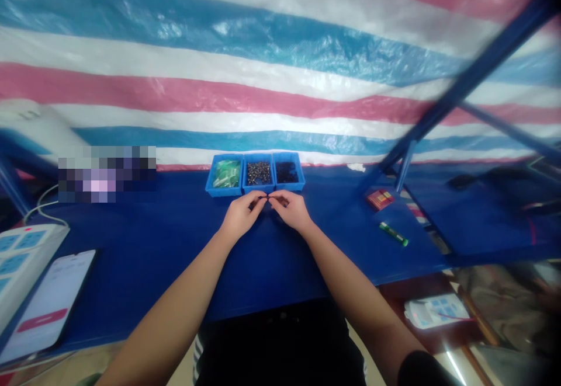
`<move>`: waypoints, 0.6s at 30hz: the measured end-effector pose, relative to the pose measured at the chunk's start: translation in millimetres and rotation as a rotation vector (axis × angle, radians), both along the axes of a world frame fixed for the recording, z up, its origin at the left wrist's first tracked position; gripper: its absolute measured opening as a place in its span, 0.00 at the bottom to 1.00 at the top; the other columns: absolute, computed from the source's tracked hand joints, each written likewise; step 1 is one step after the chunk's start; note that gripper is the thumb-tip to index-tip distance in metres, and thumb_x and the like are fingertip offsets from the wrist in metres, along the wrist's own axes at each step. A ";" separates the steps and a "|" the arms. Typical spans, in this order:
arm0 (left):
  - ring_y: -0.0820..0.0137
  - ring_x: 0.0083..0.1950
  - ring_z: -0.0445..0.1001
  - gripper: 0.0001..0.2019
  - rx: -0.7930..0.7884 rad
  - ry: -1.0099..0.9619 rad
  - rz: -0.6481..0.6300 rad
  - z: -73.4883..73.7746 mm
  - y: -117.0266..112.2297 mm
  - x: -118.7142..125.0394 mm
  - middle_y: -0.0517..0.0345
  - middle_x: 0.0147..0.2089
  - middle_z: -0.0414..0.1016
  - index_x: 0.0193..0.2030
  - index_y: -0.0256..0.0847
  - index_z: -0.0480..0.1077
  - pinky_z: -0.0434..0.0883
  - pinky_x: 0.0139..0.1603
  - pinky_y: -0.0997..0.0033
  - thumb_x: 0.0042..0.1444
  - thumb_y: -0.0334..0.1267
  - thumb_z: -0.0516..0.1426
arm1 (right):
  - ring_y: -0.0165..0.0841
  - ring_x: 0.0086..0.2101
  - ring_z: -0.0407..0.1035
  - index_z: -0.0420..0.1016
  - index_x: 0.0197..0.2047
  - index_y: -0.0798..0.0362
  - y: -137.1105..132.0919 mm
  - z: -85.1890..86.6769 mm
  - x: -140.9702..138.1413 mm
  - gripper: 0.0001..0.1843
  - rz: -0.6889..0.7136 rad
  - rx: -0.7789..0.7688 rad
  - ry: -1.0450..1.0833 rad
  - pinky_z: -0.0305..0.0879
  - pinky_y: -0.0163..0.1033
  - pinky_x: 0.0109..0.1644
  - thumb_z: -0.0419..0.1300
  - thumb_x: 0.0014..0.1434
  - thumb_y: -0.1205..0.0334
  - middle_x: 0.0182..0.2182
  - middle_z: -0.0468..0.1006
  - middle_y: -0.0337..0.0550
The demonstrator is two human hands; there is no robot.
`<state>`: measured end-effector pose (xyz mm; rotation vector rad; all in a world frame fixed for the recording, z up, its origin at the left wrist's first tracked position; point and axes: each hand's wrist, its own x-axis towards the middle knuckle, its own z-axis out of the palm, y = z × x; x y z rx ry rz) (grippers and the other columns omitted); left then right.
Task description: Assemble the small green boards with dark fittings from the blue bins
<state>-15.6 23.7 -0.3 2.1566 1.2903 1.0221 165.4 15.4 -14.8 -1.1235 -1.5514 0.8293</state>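
1. Your left hand (240,215) and right hand (291,209) meet fingertip to fingertip just above the smooth blue table cover (175,246), with both forearms stretched forward.
2. Both hands are pinched on a tiny dark piece (266,197) held between them. It is too small to make out its shape, though it looks thin and hard.
3. Just beyond your fingertips, three rectangular bins stand side by side, touching:
   - the blue plastic bin of glossy green parts (223,191), ahead of your left hand;
   - the blue plastic bin of small dark metallic bits (258,188), straight ahead of the pinch;
   - the blue plastic bin of matte black parts (289,187), ahead of your right hand.
4. Well to the right of your right hand lie a slim green cylinder (393,234) and a flat red box (379,198).
5. Far to the left of your left arm, a flat dark-framed phone with a lit screen (48,304) lies beside a white plastic power strip (17,257).
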 end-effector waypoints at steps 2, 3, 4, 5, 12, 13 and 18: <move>0.72 0.31 0.73 0.15 0.009 -0.005 -0.001 0.4 0.0 0.3 0.59 0.33 0.76 0.46 0.43 0.73 0.70 0.36 0.73 0.62 0.49 0.52 | 0.34 0.36 0.77 0.78 0.43 0.51 -0.4 -0.3 0.1 0.12 0.001 0.008 0.001 0.74 0.39 0.45 0.60 0.58 0.56 0.38 0.81 0.43; 0.72 0.32 0.74 0.14 0.009 -0.007 -0.001 1.2 -0.4 0.4 0.59 0.33 0.77 0.45 0.43 0.73 0.70 0.36 0.73 0.63 0.49 0.52 | 0.34 0.36 0.77 0.78 0.44 0.51 -0.6 -0.5 -0.1 0.12 0.000 0.009 0.002 0.74 0.39 0.44 0.60 0.58 0.57 0.38 0.81 0.43; 0.72 0.32 0.74 0.14 0.006 -0.008 -0.002 2.4 -1.0 0.5 0.59 0.34 0.77 0.44 0.43 0.73 0.70 0.36 0.73 0.63 0.48 0.52 | 0.34 0.35 0.77 0.77 0.45 0.51 -0.9 -0.8 -0.5 0.13 -0.004 0.010 0.006 0.74 0.39 0.44 0.60 0.58 0.56 0.38 0.81 0.43; 0.72 0.32 0.74 0.14 -0.002 -0.009 -0.006 3.8 -1.8 0.5 0.59 0.34 0.77 0.43 0.43 0.73 0.70 0.36 0.74 0.63 0.48 0.51 | 0.34 0.35 0.77 0.77 0.46 0.51 -1.2 -1.0 -0.9 0.13 -0.008 0.010 0.012 0.74 0.39 0.44 0.60 0.58 0.56 0.38 0.81 0.44; 0.72 0.29 0.73 0.15 -0.054 -0.033 -0.010 6.4 -4.3 0.0 0.60 0.31 0.76 0.43 0.43 0.72 0.69 0.34 0.75 0.64 0.49 0.50 | 0.33 0.32 0.77 0.78 0.42 0.51 -1.4 1.4 -2.3 0.12 -0.013 -0.003 0.077 0.75 0.40 0.43 0.61 0.58 0.55 0.37 0.81 0.44; 0.73 0.28 0.72 0.15 -0.047 -0.029 -0.004 5.5 -4.0 0.1 0.60 0.31 0.76 0.44 0.43 0.72 0.69 0.33 0.75 0.63 0.50 0.51 | 0.33 0.32 0.77 0.78 0.42 0.52 -1.2 2.2 -1.8 0.12 -0.025 -0.003 0.076 0.75 0.40 0.43 0.61 0.58 0.55 0.37 0.81 0.44; 0.73 0.29 0.72 0.14 -0.008 -0.029 0.007 2.7 -3.4 0.4 0.61 0.32 0.76 0.44 0.43 0.73 0.69 0.34 0.74 0.62 0.49 0.52 | 0.34 0.35 0.77 0.78 0.41 0.52 -1.2 5.2 0.8 0.12 -0.036 0.008 0.035 0.75 0.40 0.44 0.61 0.58 0.55 0.37 0.81 0.44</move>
